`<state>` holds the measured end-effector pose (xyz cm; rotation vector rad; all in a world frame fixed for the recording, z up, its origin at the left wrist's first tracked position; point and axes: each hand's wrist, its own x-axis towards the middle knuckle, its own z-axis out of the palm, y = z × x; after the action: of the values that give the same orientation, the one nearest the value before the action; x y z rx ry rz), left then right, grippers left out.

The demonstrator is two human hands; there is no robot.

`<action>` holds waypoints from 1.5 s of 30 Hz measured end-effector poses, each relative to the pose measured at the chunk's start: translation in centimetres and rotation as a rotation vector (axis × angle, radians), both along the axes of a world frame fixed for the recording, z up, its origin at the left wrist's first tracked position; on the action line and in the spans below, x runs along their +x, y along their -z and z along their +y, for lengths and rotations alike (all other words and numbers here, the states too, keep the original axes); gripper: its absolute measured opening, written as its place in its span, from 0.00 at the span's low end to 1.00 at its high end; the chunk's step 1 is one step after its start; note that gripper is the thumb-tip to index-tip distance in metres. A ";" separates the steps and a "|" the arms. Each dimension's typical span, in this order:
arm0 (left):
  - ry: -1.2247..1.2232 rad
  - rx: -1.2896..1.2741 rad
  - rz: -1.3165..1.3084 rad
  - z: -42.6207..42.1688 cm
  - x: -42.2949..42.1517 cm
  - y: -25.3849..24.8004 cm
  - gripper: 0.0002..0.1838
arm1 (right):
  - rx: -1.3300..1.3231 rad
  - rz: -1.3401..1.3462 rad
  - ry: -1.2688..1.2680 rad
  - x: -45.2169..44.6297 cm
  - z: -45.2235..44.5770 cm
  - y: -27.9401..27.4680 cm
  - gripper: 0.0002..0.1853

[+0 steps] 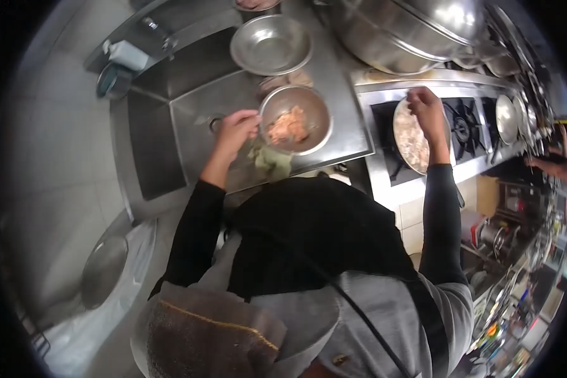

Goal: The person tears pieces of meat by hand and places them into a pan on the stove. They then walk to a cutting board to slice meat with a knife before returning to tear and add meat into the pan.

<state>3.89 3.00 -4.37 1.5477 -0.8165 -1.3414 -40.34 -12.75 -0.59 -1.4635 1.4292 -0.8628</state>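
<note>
Fairly bright light fell on the stove (379,179), whose near edge washed out almost to white. Beyond the stove, hard glare sat on the big steel pot (384,31); to its left, the sink (201,113) gave duller reflections. The right hand (424,110) over the stove looked soft. Right of the stove, kitchen clutter (516,302) blurred and bent towards the black, fisheye-curved border.

No legible txt in view.
Tiny gold-coloured mark (340,360) on grey top (390,302), btm ctr of frame: too small to make out. White btl (128,55), upper L: no print readable. Red/white item (474,228), R side, & packed clutter (504,315), lower R: too small/blurred to read any lettering, brand or no.
</note>
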 end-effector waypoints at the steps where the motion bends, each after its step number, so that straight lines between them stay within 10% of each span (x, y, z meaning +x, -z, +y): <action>1: 0.008 -0.010 0.020 0.1 -0.1 0.6 0.16 | 0.035 -0.158 -0.195 3.5 1.0 -1.0 0.06; 4: 0.076 -0.011 -0.010 -0.5 -0.8 0.8 0.18 | 0.152 -0.084 -0.830 15.0 4.1 -3.0 0.09; 5: 0.083 -0.005 -0.024 -0.6 -1.1 0.7 0.16 | -0.212 0.210 -1.017 17.7 4.2 -2.2 0.09; 7: 0.095 -0.003 -0.047 -0.9 -1.9 0.6 0.12 | -0.202 0.894 -1.110 22.1 5.1 -0.8 0.15; 10: 0.025 0.009 0.033 -0.9 -2.5 1.3 0.11 | -0.240 0.971 -0.976 24.1 5.8 5.9 0.17; 18: -0.020 -0.056 0.078 -0.5 -2.5 1.8 0.15 | 0.392 0.637 -1.331 23.4 4.1 4.1 0.15; 25: 0.037 -0.042 0.049 -0.5 -2.1 1.6 0.14 | 0.849 0.000 -0.966 20.5 2.7 3.4 0.16; 29: 0.035 -0.026 0.098 -0.9 -2.1 2.2 0.21 | 0.404 0.340 -1.041 22.0 5.6 1.4 0.13; 32: -0.114 -0.345 -0.585 -0.4 -2.8 2.0 0.27 | 0.491 -0.152 -0.805 21.3 5.2 2.4 0.14; 38: 0.121 -0.506 -0.072 -0.7 -6.4 -3.0 0.31 | 0.703 -0.752 -0.506 22.4 5.4 -2.4 0.16; 45: 0.078 -0.303 0.479 -2.5 -4.2 0.3 0.15 | 0.289 -0.311 -0.483 20.4 6.5 -1.7 0.16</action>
<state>-0.36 0.52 -4.67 0.9166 -0.7362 -1.4857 -19.93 -6.27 1.11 -1.3058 0.8730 -0.5238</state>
